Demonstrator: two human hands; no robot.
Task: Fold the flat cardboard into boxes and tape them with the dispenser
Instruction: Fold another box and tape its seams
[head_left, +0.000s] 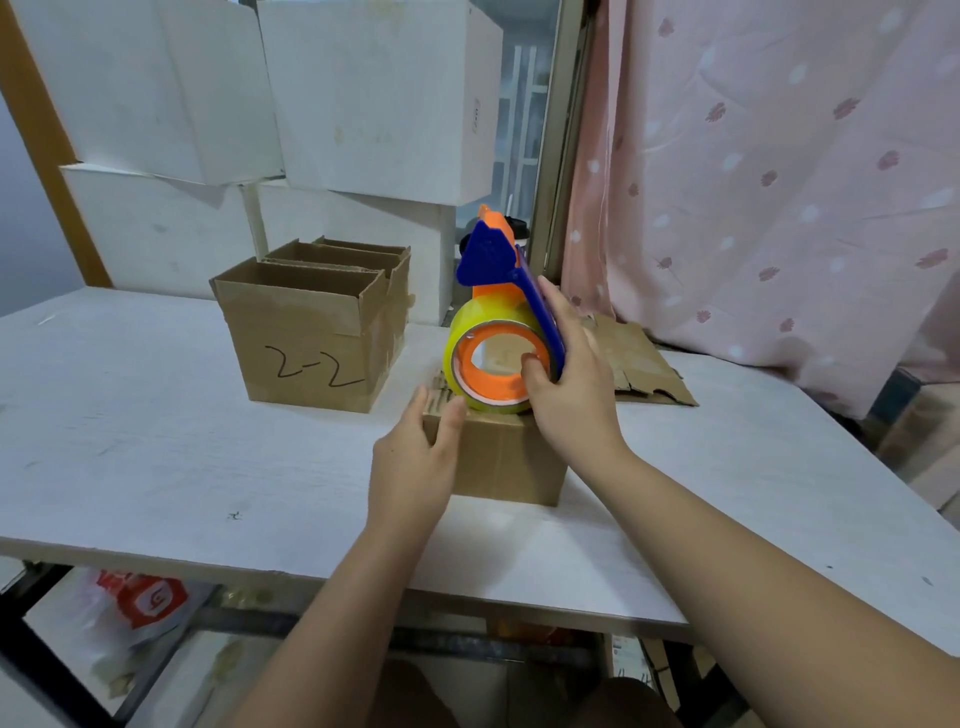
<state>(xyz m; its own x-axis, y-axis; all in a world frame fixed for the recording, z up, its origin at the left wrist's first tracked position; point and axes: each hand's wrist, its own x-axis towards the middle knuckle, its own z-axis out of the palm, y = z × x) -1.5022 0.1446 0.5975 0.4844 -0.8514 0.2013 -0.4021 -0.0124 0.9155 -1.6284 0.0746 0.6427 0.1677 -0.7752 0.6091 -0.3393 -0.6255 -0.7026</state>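
Small box (498, 462) set on white counter (156, 441), tape dispenser (498, 322) held on its top. Open box marked 2-2 (306, 343) behind-left, flat cardboard (639, 364) behind-right; white boxes (311, 104) stacked at back, pink curtain (779, 182) at right. Dispenser gripped by right hand (566, 384); box's left side pressed by straight-fingered left hand (415, 457).
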